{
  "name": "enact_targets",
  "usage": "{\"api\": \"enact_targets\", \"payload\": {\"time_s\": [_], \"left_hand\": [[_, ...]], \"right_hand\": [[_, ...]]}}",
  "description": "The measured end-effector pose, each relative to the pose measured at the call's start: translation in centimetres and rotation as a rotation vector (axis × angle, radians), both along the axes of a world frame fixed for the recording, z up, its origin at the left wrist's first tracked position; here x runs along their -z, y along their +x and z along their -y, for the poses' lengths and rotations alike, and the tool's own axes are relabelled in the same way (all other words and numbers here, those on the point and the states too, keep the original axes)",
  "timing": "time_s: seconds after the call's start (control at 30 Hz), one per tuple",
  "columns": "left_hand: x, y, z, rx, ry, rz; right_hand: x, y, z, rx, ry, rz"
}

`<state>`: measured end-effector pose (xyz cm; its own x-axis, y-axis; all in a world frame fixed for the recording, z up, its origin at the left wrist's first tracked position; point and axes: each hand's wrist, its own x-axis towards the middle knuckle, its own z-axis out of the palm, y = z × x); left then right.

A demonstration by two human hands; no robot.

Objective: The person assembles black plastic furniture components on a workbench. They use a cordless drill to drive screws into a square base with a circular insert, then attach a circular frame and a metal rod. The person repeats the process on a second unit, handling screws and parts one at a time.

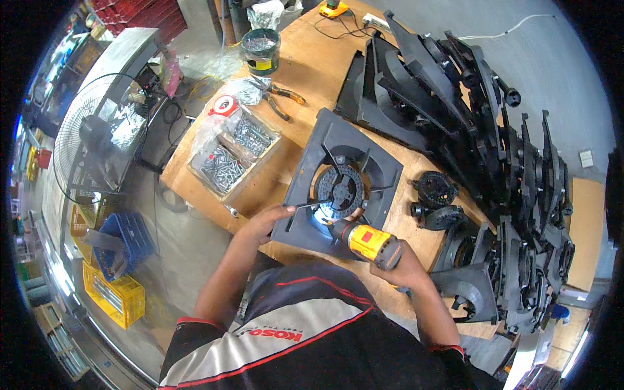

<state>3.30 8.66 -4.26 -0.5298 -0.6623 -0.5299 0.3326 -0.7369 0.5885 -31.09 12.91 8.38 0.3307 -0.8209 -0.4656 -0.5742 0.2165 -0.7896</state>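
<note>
A black square gas stove frame lies on the wooden table in front of me, a round burner at its centre with support arms around it. My left hand grips the frame's left edge, thumb on top and the fingers hidden below. In my right hand is a yellow and black cordless drill, its nose pointing at the near side of the burner. A bright light falls on the frame there. The drill's tip and any screw under it are too hard to make out.
Left of the frame stands a divided box of screws, with pliers and a dark bucket beyond. Two loose burners lie to the right, beside stacked black frames. A fan stands at the left.
</note>
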Motion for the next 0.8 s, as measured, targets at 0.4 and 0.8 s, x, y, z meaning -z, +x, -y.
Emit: {"api": "enact_targets", "payload": {"time_s": [0.4, 0.8], "left_hand": [[-0.8, -0.5, 1.5, 0.107, -0.046, 0.249], [-0.9, -0.7, 1.7, 0.141, -0.073, 0.321]], "right_hand": [[0.3, 1.2, 0.6, -0.03, -0.062, -0.078], [0.3, 1.3, 1.9, -0.114, -0.099, -0.155]]}}
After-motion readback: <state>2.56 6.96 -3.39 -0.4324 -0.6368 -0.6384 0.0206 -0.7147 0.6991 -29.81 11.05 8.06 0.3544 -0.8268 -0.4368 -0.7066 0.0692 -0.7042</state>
